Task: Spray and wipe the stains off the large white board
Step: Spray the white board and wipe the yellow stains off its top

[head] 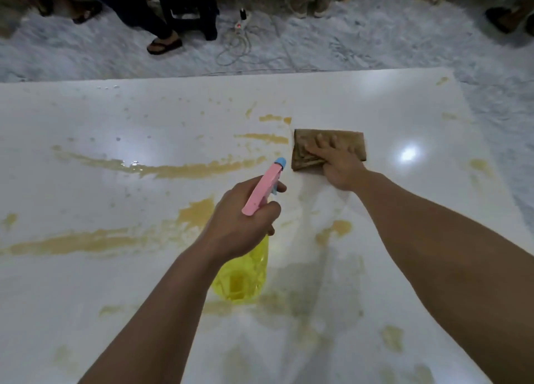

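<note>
The left hand is wrapped around a yellow plastic spray bottle. The right hand presses, fingers spread, on a folded brown cloth. That soiled cloth may well smear the yellowish stains across the glossy white board.

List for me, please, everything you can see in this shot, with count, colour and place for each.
white board: one, glossy white, fills the lower frame
stains: many, yellow-brown streaks and blotches, mostly left and near side of the board
spray bottle: one, yellow body with pink head and blue nozzle, held over the board's middle
cloth: one, brown, folded, flat on the board right of centre
power strip: one, white with cables, on the floor beyond the board
floor: pale marbled, behind the board
bystanders' feet: several, in dark sandals and shoes, along the top edge
left hand: grips the spray bottle's neck
right hand: fingers spread, pressing on the cloth
</note>
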